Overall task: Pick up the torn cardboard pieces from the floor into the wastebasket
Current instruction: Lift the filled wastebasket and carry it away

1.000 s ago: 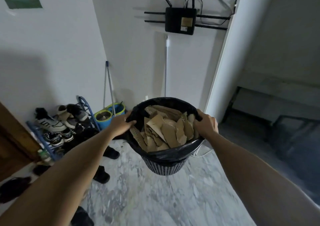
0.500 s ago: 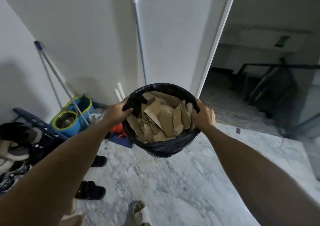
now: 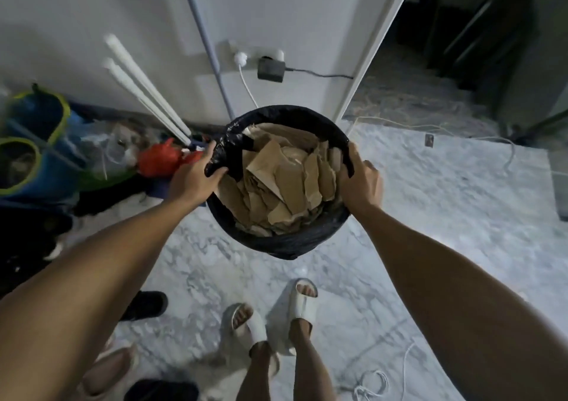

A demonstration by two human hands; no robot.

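Both hands' fingers grip the round, crinkly-lined wastebasket (image 3: 276, 244) of ragged cardboard pieces (image 3: 289, 182).

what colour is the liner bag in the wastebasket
Black, a glossy plastic liner bag; it shows best in the head view.

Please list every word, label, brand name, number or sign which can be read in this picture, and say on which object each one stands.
None: no text can be read in this picture.
Black power adapter on the wall: no legible marking.
Small grey tag on the floor by the doorway: a dark mark, too small and blurred to read.
Cardboard pieces in the wastebasket: plain brown, no print visible.
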